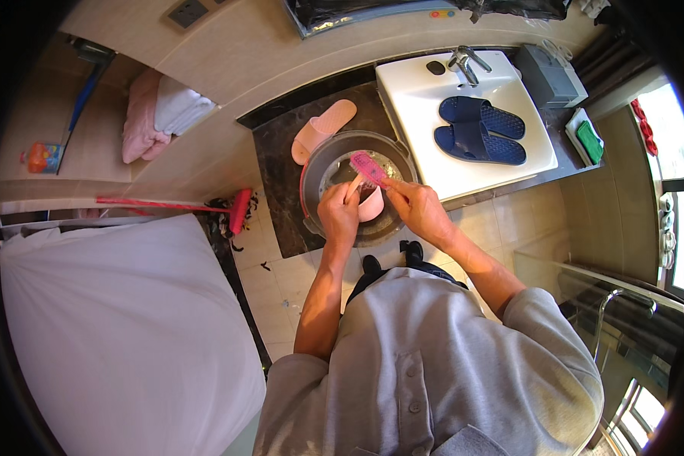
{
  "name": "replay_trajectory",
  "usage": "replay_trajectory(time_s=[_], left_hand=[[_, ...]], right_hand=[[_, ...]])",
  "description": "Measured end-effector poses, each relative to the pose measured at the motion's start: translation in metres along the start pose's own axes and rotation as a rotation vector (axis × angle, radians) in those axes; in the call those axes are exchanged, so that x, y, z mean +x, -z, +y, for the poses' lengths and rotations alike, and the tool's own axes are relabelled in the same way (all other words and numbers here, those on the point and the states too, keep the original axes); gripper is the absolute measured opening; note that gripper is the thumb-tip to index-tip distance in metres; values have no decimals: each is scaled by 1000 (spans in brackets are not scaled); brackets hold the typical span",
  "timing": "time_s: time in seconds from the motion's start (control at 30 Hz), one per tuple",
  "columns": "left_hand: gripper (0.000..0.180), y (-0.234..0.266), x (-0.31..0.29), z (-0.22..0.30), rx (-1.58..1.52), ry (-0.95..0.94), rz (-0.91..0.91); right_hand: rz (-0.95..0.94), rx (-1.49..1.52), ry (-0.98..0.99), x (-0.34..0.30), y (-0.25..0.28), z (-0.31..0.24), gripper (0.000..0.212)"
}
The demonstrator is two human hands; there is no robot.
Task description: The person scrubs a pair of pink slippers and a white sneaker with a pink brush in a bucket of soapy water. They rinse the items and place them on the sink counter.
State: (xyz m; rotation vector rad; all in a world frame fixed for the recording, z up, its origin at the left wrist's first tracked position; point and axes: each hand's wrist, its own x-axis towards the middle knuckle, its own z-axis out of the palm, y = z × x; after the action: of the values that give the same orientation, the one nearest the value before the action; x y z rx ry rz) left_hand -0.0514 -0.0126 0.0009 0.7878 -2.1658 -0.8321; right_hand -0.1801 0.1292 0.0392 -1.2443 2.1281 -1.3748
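Note:
Over a grey basin my left hand is closed around a pale pink slipper, tilted up so its strap shows. My right hand grips a bright pink brush, its fingers closed at the end nearer me. The brush head lies against the slipper's far end. Inside the basin is some greyish water, partly hidden by my hands. A second pale pink slipper lies on the dark countertop behind the basin.
To the right is a white sink with a chrome faucet and a pair of dark blue slippers. A grey box and green-and-white packet stand beyond. At left are a red broom and a white-covered surface.

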Motion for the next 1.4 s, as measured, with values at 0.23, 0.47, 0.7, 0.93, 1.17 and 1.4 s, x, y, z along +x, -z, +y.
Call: replay_trajectory(time_s=[0.23, 0.47, 0.7, 0.93, 1.17, 1.4], left_hand=[[10, -4, 0, -7, -7, -77, 41], [5, 4, -2, -7, 28, -15, -42], [9, 5, -5, -6, -15, -20, 43], [13, 6, -8, -9, 15, -4, 30], [14, 2, -6, -8, 23, -43, 35], [13, 4, -7, -7, 48, -11, 29]], right_hand=[[-18, 37, -15, -6, -2, -1, 30], [-149, -187, 134, -15, 2, -22, 33], [-73, -191, 83, -6, 6, -2, 29], [-27, 68, 8, -2, 0, 4, 27], [-89, -147, 38, -12, 4, -16, 26], [4, 83, -70, -3, 12, 5, 25]])
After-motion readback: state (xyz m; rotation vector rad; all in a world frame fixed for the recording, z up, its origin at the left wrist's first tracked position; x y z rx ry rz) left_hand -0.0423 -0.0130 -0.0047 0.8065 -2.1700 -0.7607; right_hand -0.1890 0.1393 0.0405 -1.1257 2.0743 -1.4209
